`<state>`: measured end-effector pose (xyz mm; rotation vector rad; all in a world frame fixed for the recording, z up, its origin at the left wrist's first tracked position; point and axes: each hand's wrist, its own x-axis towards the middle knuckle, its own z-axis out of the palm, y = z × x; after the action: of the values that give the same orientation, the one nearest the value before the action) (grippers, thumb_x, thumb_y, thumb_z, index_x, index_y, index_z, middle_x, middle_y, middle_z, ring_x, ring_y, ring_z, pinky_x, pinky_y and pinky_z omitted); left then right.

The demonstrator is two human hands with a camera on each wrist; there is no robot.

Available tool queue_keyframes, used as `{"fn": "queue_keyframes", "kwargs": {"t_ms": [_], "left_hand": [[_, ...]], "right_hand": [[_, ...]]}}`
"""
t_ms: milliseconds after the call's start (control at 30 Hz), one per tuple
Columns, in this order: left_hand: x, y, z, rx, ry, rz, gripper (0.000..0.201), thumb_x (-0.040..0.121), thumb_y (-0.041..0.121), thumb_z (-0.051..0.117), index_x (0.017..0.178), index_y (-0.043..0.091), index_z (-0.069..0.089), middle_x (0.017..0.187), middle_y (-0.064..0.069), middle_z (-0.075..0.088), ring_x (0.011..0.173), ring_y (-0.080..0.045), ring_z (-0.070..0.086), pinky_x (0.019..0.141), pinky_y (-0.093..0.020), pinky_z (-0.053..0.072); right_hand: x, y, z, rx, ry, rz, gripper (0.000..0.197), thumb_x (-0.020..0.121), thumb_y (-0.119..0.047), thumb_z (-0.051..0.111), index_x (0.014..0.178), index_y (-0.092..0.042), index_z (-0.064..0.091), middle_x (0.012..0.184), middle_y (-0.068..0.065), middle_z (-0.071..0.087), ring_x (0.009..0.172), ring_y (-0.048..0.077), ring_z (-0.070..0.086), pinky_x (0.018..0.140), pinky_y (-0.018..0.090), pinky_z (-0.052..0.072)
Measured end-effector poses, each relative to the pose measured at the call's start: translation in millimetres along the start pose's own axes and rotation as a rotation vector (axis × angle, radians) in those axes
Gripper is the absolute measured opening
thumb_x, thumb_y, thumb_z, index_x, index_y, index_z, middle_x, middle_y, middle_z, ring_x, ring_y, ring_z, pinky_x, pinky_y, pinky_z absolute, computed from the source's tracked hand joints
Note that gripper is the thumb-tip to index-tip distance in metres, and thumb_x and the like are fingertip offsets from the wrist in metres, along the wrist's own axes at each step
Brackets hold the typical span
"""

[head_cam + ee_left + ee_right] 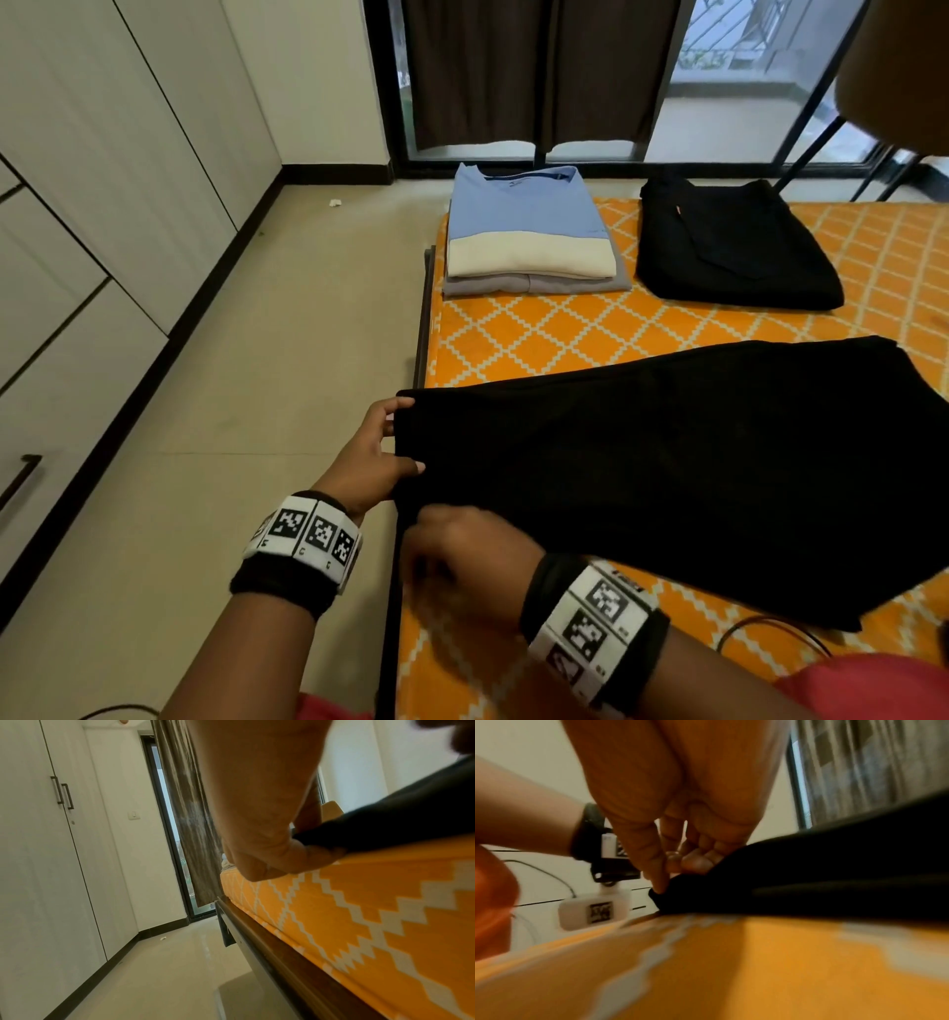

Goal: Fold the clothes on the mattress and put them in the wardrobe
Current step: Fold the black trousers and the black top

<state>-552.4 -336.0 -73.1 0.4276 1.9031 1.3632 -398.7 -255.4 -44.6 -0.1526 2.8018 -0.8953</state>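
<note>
A long black garment point(667, 473) lies across the orange patterned mattress point(539, 329), its left end at the mattress edge. My left hand point(382, 452) grips that end's far corner, thumb and fingers pinching the black cloth point(334, 833). My right hand point(462, 555) pinches the near corner of the same end; in the right wrist view its fingertips point(659, 886) hold the black cloth point(808, 882). A folded stack with a blue and cream shirt point(529, 226) on top and a folded black garment point(729, 246) sit at the mattress's far end.
White wardrobe doors point(102, 180) with dark handles point(63, 794) run along the left, across a strip of beige floor point(257, 411). A dark bed frame point(282, 953) edges the mattress. Curtains and a glass door point(539, 77) stand at the far end. A black cable point(770, 632) lies at lower right.
</note>
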Motion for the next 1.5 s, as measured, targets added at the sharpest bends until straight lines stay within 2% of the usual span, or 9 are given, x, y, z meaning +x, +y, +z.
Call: {"fn": "queue_keyframes", "kwargs": {"t_ms": [133,267,400,667,967,1133,1267,1400,1500], "left_hand": [[-9.2,1.1,-1.1,0.042,-0.122,-0.041,0.055,0.083,-0.005,0.067,0.12,0.032,0.052,0.118,0.0,0.052,0.097,-0.019,0.06,0.064,-0.031,0.058],[-16.9,1.1,-4.0,0.121,-0.255,-0.105,0.072,0.075,0.0,0.079,0.12,0.046,0.044,0.119,0.005,0.049,0.104,-0.022,0.059,0.062,-0.027,0.056],[-27.3,1.9,-7.8,0.159,-0.308,-0.125,0.086,0.07,0.0,0.082,0.118,0.057,0.039,0.126,0.002,0.045,0.112,-0.029,0.058,0.069,-0.033,0.059],[-47.9,0.3,1.0,0.166,-0.231,-0.129,0.068,0.071,-0.003,0.081,0.116,0.028,0.039,0.11,-0.006,0.049,0.098,-0.025,0.06,0.063,-0.033,0.058],[-53.8,-3.5,2.6,0.289,-0.213,-0.112,0.066,0.068,-0.005,0.083,0.107,0.024,0.037,0.11,-0.012,0.054,0.094,-0.027,0.063,0.064,-0.029,0.058],[-49.8,-3.1,3.3,0.322,-0.148,-0.12,0.058,0.067,-0.007,0.082,0.102,0.018,0.043,0.105,-0.016,0.057,0.093,-0.032,0.063,0.069,-0.045,0.061],[-46.6,-2.6,2.7,0.335,-0.151,-0.152,0.056,0.066,-0.007,0.082,0.101,0.018,0.045,0.102,-0.018,0.058,0.09,-0.034,0.065,0.071,-0.05,0.06],[-48.6,-1.3,2.2,0.379,-0.22,-0.162,0.06,0.066,-0.004,0.084,0.105,0.018,0.044,0.097,-0.016,0.057,0.083,-0.029,0.064,0.068,-0.044,0.061],[-49.1,-1.1,-0.3,0.276,-0.236,-0.159,0.051,0.071,0.009,0.084,0.108,0.019,0.052,0.105,-0.015,0.057,0.091,-0.028,0.064,0.067,-0.035,0.06]], "right_hand": [[-11.3,22.6,-30.3,-0.053,0.148,0.156,0.029,0.082,-0.008,0.06,0.106,-0.022,0.063,0.107,0.0,0.052,0.093,0.023,0.057,0.071,0.032,0.046],[-41.9,56.5,-64.0,-0.001,0.226,0.449,0.014,0.085,-0.035,0.07,0.094,-0.027,0.063,0.089,-0.008,0.058,0.082,0.013,0.058,0.069,0.027,0.047],[-89.3,85.7,-91.4,0.098,0.443,0.762,0.011,0.089,-0.034,0.067,0.091,-0.024,0.062,0.082,-0.008,0.062,0.077,0.008,0.058,0.062,0.021,0.041],[-121.3,111.7,-72.5,0.238,0.457,1.103,0.035,0.08,-0.048,0.074,0.097,-0.021,0.06,0.093,0.0,0.064,0.085,0.018,0.064,0.073,0.032,0.053],[-108.8,112.6,-74.7,0.087,0.295,1.182,0.034,0.085,-0.049,0.067,0.085,-0.015,0.061,0.081,0.002,0.062,0.073,0.016,0.061,0.06,0.028,0.046],[-115.4,115.2,-87.9,0.411,0.657,0.801,0.03,0.084,-0.031,0.074,0.081,-0.006,0.058,0.072,0.007,0.057,0.064,0.018,0.052,0.065,0.033,0.043],[-128.1,120.4,-102.8,0.398,0.612,0.805,0.024,0.084,-0.025,0.075,0.088,-0.008,0.058,0.072,0.003,0.057,0.063,0.013,0.051,0.061,0.026,0.039],[-134.5,133.8,-95.2,0.171,0.29,1.056,0.03,0.08,-0.035,0.077,0.091,-0.02,0.054,0.098,0.003,0.061,0.083,0.015,0.057,0.074,0.03,0.047],[-126.3,123.9,-96.8,-0.125,0.323,1.106,0.051,0.081,-0.042,0.073,0.121,-0.023,0.048,0.128,0.007,0.046,0.113,0.027,0.052,0.09,0.041,0.049]]}}
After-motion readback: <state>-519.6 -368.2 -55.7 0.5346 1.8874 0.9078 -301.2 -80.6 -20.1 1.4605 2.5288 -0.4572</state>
